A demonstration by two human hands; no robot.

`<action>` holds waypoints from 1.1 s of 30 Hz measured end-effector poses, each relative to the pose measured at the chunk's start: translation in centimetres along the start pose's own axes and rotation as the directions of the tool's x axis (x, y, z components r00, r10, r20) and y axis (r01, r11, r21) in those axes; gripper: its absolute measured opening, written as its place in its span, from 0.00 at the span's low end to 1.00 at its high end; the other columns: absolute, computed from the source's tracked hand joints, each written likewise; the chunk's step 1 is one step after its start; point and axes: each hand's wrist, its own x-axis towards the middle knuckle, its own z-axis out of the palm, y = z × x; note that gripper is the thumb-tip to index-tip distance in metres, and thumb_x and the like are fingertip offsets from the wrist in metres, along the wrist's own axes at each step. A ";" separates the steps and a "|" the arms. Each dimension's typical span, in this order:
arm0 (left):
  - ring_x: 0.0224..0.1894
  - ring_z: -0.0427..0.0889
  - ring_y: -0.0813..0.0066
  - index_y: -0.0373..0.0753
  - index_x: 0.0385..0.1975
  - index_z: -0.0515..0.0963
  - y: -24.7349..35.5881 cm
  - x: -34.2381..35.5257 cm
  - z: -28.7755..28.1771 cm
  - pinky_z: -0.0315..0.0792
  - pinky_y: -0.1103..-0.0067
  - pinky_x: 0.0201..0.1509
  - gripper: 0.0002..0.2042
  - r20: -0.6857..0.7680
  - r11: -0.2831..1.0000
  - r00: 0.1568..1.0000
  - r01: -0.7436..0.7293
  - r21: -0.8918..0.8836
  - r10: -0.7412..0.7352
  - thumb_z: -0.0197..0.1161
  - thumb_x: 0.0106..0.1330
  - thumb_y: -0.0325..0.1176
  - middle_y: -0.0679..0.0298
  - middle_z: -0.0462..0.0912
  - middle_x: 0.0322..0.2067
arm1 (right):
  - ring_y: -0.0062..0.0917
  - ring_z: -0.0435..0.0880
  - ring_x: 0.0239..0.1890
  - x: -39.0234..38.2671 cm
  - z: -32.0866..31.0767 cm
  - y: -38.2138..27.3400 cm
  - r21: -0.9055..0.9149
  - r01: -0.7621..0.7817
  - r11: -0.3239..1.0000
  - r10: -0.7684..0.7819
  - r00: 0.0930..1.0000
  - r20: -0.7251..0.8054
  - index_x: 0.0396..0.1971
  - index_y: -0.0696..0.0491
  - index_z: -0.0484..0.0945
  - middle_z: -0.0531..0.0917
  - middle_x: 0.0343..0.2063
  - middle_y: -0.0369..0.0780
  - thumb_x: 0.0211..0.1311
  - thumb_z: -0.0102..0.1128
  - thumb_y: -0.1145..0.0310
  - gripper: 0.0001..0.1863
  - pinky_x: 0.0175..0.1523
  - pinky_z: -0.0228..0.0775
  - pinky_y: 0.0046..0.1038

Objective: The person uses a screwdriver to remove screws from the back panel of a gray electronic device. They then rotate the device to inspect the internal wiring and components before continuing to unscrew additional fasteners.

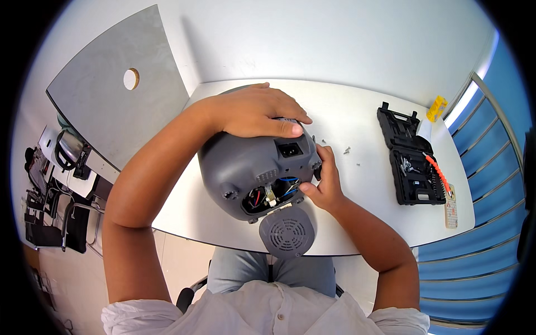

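A rounded grey appliance (240,162), shaped like a rice cooker, lies tipped on the table with its underside toward me. My left hand (259,114) is draped over its far upper side, the thumb near the power socket (289,149). At its right edge my right hand (325,181) grips the rim, thumb by the opening in the base. Red and blue wires (258,197) and a pale bracket show inside that opening. Below it a round grey vented cover (287,231) hangs at the table's front edge. What my fingertips touch behind the appliance is hidden.
Several small screws (347,150) lie right of the appliance on the white table (357,117). Further right is an open black tool case (410,156) with an orange flexible shaft (437,170). A yellow object (436,109) stands behind it. Metal railings (491,148) border the right.
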 end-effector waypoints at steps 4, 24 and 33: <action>0.67 0.60 0.60 0.46 0.57 0.73 0.0 0.1 0.0 0.40 0.50 0.70 0.29 -0.002 1.000 1.000 0.004 -0.017 -0.005 0.43 0.67 0.61 0.59 0.71 0.59 | 0.27 0.71 0.37 0.0 0.0 0.0 0.008 -0.004 1.000 0.004 1.000 -0.010 0.61 0.61 0.57 0.67 0.39 0.43 0.52 0.64 0.48 0.44 0.39 0.68 0.26; 0.45 0.80 0.56 0.43 0.48 0.80 3.6 2.5 0.1 0.72 0.70 0.49 0.26 0.170 0.999 0.984 0.044 0.018 -0.047 0.56 0.59 0.56 0.56 0.83 0.43 | 0.29 0.73 0.39 -0.4 0.8 1.6 0.043 0.078 0.996 -0.077 0.997 -0.030 0.62 0.58 0.56 0.68 0.42 0.44 0.51 0.65 0.50 0.44 0.40 0.69 0.28; 0.43 0.81 0.56 0.43 0.47 0.80 3.6 2.7 0.2 0.72 0.69 0.49 0.23 0.175 1.000 0.984 0.026 -0.015 -0.023 0.58 0.58 0.53 0.56 0.84 0.41 | 0.30 0.73 0.40 -0.4 0.7 1.6 0.015 0.089 0.996 -0.088 0.996 -0.034 0.63 0.58 0.55 0.68 0.44 0.44 0.51 0.65 0.50 0.44 0.39 0.70 0.28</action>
